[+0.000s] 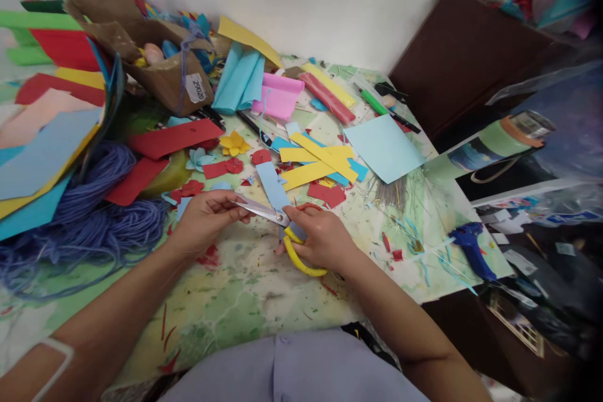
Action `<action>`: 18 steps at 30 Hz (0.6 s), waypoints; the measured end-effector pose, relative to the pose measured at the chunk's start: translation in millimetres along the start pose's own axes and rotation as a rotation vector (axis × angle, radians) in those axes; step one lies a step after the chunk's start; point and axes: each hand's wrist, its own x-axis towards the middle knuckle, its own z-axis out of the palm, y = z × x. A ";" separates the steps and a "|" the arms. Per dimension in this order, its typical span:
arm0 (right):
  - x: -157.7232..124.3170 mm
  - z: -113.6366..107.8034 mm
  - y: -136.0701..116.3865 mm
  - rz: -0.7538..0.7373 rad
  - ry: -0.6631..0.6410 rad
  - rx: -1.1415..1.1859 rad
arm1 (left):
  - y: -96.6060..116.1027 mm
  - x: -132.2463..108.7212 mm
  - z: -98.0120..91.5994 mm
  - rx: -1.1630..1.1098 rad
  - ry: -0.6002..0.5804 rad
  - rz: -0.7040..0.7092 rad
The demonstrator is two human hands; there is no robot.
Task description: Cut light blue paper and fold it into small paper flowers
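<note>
Right hand (320, 237): fingers curled through the handles of yellow-handled scissors (301, 257), gripping them; blades closed or nearly so, pointing left across the body. Left hand (207, 221): fingers curled, tips (245, 214) just beside the blade tips; cannot tell whether they pinch anything.

Pale blue paper strip (272, 185) lies under the blades, its lower end running toward the right hand.

Hands sit above the worktop (254, 292), whose printed surface is littered with paper scraps. Ahead of the hands: yellow strips (320, 160) crossed over blue ones, red cut pieces (327, 195), and a yellow paper flower (234, 144). Right of these, a pale blue sheet (384, 147); further right, a blue glue gun (471, 251) near the worktop edge. Left of the left hand: a heap of blue yarn (89, 220) beneath stacked coloured sheets (47, 151). At the far end, a brown paper bag (160, 56) holds assorted items.
</note>
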 end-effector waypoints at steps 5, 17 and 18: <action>0.1 -0.8 -0.3 -0.009 -0.005 -0.046 | 2.1 1.8 -7.0 0.084 -0.069 0.009; -1.4 -0.5 -0.1 0.018 -0.022 -0.050 | 4.6 4.8 -11.6 0.131 -0.113 -0.043; -1.4 -0.1 0.2 0.030 -0.021 -0.042 | 4.7 4.6 -11.0 0.122 -0.103 -0.059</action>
